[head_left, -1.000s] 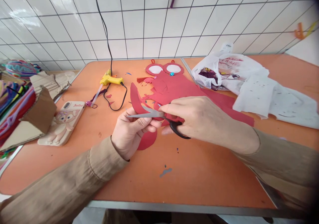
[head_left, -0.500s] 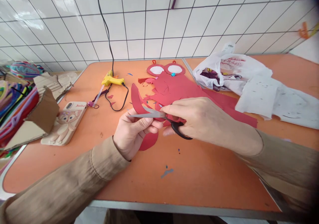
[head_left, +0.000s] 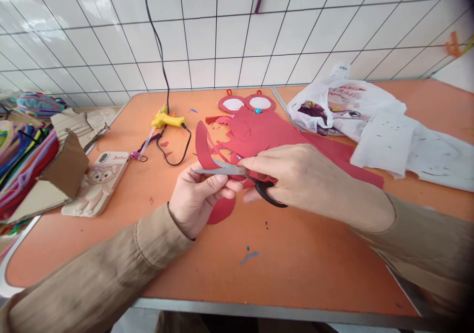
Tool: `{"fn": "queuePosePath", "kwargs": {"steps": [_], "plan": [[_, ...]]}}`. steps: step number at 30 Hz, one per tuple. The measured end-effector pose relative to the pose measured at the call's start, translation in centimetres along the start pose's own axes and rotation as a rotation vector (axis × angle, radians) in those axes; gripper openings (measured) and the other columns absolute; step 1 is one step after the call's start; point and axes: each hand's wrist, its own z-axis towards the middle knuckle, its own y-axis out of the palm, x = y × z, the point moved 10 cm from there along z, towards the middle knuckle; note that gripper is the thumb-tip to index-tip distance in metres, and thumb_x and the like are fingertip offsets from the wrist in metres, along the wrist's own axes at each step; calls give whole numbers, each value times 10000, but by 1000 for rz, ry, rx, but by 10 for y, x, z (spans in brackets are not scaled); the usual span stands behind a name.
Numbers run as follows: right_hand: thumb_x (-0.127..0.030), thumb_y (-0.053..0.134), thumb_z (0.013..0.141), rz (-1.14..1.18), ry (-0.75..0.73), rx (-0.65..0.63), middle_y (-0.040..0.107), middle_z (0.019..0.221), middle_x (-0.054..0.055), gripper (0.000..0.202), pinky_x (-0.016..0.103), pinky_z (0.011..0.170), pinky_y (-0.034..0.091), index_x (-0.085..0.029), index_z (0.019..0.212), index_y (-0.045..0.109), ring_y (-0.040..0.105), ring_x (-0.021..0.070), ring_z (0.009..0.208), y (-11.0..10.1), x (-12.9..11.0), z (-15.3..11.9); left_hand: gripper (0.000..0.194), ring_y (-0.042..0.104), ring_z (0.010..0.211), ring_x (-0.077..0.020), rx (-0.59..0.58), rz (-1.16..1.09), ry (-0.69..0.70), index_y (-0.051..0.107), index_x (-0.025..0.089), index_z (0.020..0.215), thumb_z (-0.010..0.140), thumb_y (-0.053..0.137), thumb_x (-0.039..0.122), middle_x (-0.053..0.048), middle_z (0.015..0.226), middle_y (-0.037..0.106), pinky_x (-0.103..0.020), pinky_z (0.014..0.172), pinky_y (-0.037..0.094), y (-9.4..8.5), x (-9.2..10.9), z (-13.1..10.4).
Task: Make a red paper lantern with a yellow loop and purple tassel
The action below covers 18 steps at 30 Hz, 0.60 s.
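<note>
My left hand (head_left: 198, 195) pinches a piece of red paper (head_left: 203, 148), whose curved strip rises above the fingers and whose rounded lower part hangs below them. In my right hand (head_left: 292, 180) is a pair of scissors (head_left: 237, 170) with black handles, pointing left. Its blades lie across the paper at my left fingertips, nearly together. Behind my hands, larger red paper sheets (head_left: 274, 130) with jagged cut edges are spread on the table. Two red rings with white centres (head_left: 233, 104) lie at the back.
A yellow glue gun (head_left: 168, 120) with a black cord stands left of the paper. Nearer the left edge are a phone in a cartoon case (head_left: 98, 185) and a cardboard box (head_left: 66, 167) of pipe cleaners. White plastic bags (head_left: 355, 103) occupy the orange table's (head_left: 296, 269) back right.
The scissor blades have drawn slightly closer together on the red paper. Both hands stay in almost the same place.
</note>
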Motion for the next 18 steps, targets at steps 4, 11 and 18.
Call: {"fn": "queuePosePath", "kwargs": {"steps": [4, 11, 18], "plan": [[-299, 632, 865, -19, -4, -17, 390, 548, -35, 184, 297, 528, 222, -222, 748, 512, 343, 123, 511, 0, 0, 0, 198, 666, 518, -76, 8, 3, -9, 780, 136, 722, 607, 906, 237, -27, 606, 735, -105, 532, 550, -2, -2, 0], [-350, 665, 852, -101, -25, 2, 351, 543, -57, 274, 269, 508, 206, -200, 706, 489, 273, 99, 503, -4, -4, 1, 191, 681, 542, -90, 14, 2, -9, 771, 131, 714, 611, 902, 223, -26, 609, 733, -107, 526, 547, -2, -2, 1], [-361, 698, 815, -188, -14, 24, 363, 542, -60, 281, 260, 497, 184, -198, 700, 499, 281, 101, 492, -10, -5, -1, 192, 694, 559, -106, 2, 11, -8, 777, 143, 754, 626, 893, 227, -32, 626, 742, -123, 535, 555, -1, 0, 0]]}}
